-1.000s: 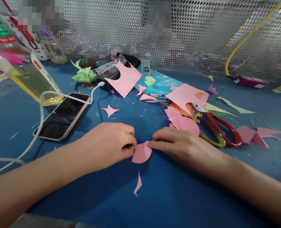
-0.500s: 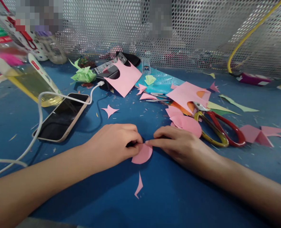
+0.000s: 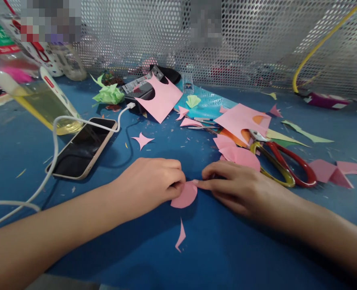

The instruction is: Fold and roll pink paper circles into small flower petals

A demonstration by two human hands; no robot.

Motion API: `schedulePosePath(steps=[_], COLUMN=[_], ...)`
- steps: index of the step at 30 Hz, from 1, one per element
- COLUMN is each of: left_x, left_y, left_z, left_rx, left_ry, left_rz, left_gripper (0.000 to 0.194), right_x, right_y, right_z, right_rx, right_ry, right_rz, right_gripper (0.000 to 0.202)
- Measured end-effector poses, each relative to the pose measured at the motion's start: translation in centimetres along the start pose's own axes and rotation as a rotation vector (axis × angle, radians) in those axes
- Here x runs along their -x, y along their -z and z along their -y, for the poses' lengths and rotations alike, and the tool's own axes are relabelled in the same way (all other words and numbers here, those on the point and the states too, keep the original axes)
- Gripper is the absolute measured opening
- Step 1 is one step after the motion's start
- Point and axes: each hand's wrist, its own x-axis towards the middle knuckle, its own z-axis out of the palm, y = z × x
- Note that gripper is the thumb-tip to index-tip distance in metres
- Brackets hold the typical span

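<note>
A small pink paper circle (image 3: 185,195) lies on the blue table between my hands. My left hand (image 3: 157,180) has its fingers pinched together on the circle's upper left edge. The forefinger of my right hand (image 3: 233,183) touches the circle's upper right edge, its other fingers curled below and behind. A thin pink scrap (image 3: 181,236) lies just in front of the circle. More pink paper circles (image 3: 245,158) sit beyond my right hand, beside scissors (image 3: 283,161) with one yellow and one red handle.
At the left are a phone (image 3: 83,151) with a white cable (image 3: 55,141) and a bottle of yellow liquid (image 3: 50,104). Cut pink sheets (image 3: 166,100), crumpled green paper (image 3: 108,94) and scraps lie farther back, before a perforated metal panel (image 3: 142,36).
The view has shifted slightly, so everything sits a little farther right. My left fingers have closed more tightly at the circle's edge, and my right fingertip has slid a little off it.
</note>
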Motion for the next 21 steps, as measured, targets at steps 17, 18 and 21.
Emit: schedulePosePath(steps=[17, 18, 21], left_x=[-0.2, -0.2, -0.1], left_y=[-0.4, -0.4, -0.4], left_z=[-0.1, -0.1, -0.3], left_rx=[0.098, 0.084, 0.041], left_ry=[0.116, 0.117, 0.1], left_rz=[-0.049, -0.047, -0.04], left_gripper=[0.012, 0.013, 0.013], right_x=[-0.6, -0.6, -0.8], right_y=[-0.4, -0.4, -0.2], right_z=[0.9, 1.0, 0.6], right_rx=[0.044, 0.069, 0.066], right_ry=[-0.119, -0.103, -0.106], right_rz=[0.062, 0.066, -0.042], right_gripper=[0.024, 0.025, 0.023])
